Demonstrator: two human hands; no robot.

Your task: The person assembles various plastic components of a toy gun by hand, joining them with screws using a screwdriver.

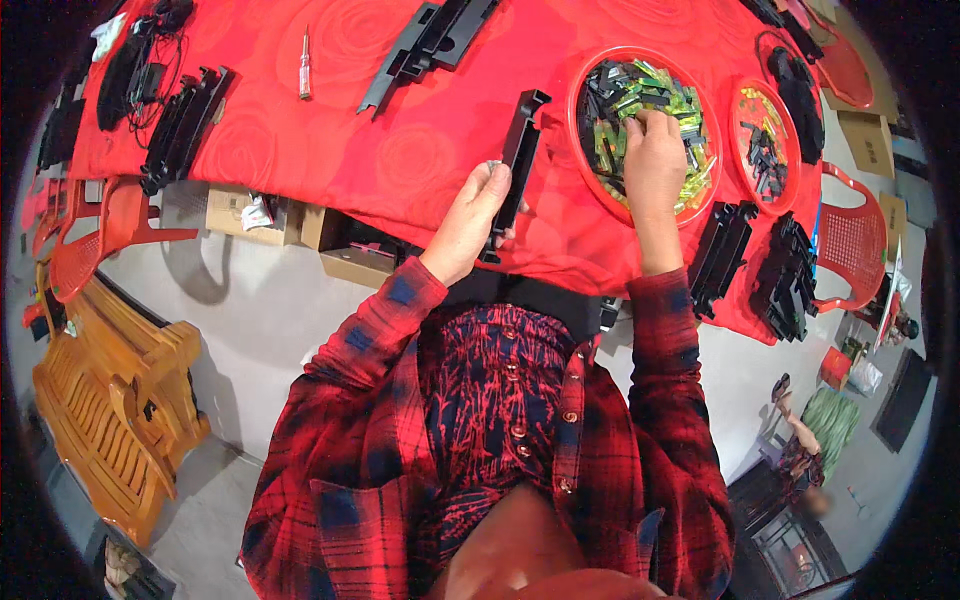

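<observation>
Right hand reaches into the large red basket, fingertips bunched among yellow-green and black strips too many to count; whether it pinches one, I cannot tell. Left hand is clamped around one black plastic channel, just left of that basket. Picking out a strip seems the step; next calls for a fine pinch. One smaller basket stands right of the large one; one screwdriver lies well left.

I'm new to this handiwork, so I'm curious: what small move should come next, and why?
Perhaps the right hand should pick out one small piece: it is already among the pieces in the round basin, while the left hand holds a long black part.
</observation>
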